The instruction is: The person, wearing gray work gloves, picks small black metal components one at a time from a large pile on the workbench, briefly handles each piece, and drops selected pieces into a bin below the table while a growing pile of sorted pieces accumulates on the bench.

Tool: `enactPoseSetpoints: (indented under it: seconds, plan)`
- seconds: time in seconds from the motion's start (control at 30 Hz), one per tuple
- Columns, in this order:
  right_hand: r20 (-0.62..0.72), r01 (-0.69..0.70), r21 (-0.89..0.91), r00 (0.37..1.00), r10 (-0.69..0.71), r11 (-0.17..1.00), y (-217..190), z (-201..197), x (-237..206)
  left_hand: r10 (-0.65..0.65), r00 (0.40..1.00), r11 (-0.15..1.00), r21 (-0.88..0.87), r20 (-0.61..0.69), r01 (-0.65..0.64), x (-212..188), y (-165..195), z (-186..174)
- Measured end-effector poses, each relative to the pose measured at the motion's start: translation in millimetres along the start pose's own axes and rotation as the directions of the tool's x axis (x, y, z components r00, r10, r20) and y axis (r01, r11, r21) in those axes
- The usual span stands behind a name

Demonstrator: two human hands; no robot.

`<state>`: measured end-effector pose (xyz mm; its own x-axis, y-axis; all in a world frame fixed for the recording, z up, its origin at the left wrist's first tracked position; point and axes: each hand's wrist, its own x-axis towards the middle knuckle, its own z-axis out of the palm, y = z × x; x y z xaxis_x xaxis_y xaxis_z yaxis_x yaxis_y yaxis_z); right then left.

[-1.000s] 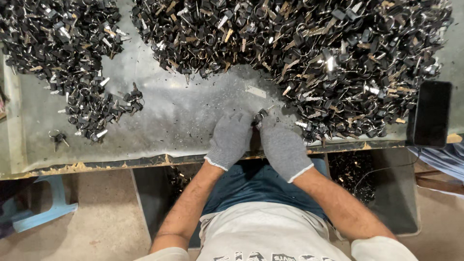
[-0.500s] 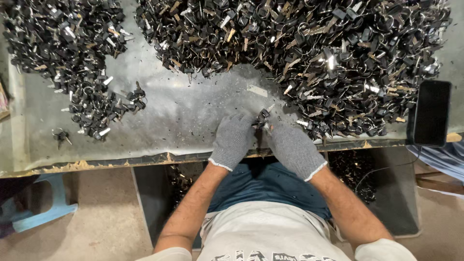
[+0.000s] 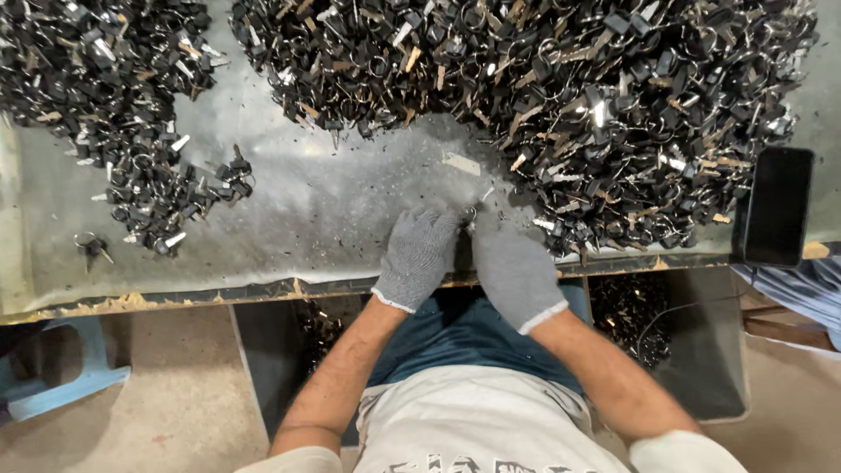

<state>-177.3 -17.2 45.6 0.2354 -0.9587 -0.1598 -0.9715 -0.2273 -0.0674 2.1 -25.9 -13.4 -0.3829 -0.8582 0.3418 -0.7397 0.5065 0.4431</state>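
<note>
Left hand (image 3: 419,256) unmoved since before.

Two gloved hands, the left hand (image 3: 419,254) and the right hand (image 3: 512,267); two heaps of small black-and-metal parts, one big heap (image 3: 526,96) and one smaller heap (image 3: 114,114), too many to count; one dark phone (image 3: 777,206); one blue stool (image 3: 53,377)

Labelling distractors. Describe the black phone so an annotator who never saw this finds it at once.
Start at the grey metal table and follow its near edge to the image's right end, past the big heap of key rings. The phone lies flat there: one large, smooth, plain black rectangle, unlike the small tangled black and silver pieces beside it.
</note>
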Motion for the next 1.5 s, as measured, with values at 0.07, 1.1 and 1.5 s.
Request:
enactPoseSetpoints:
  seconds: [0.07,1.1,1.5]
  plan:
    - [0.035,0.074,0.137,0.996,-0.079,0.988,-1.2,-2.6,1.2,0.022,0.999,0.999,-0.027,-0.027,-0.023,-0.3,0.1,-1.2]
    - [-0.210,0.196,-0.188,0.949,-0.235,0.962,1.3,16.2,-26.3,-0.227,0.974,0.974,0.022,0.001,0.227,0.3,9.5,-9.6]
    - [0.184,0.129,0.542,0.946,-0.267,0.830,2.2,-4.2,10.4,-0.124,0.990,0.987,-0.111,-0.070,0.115,-6.6,11.0,-8.3]
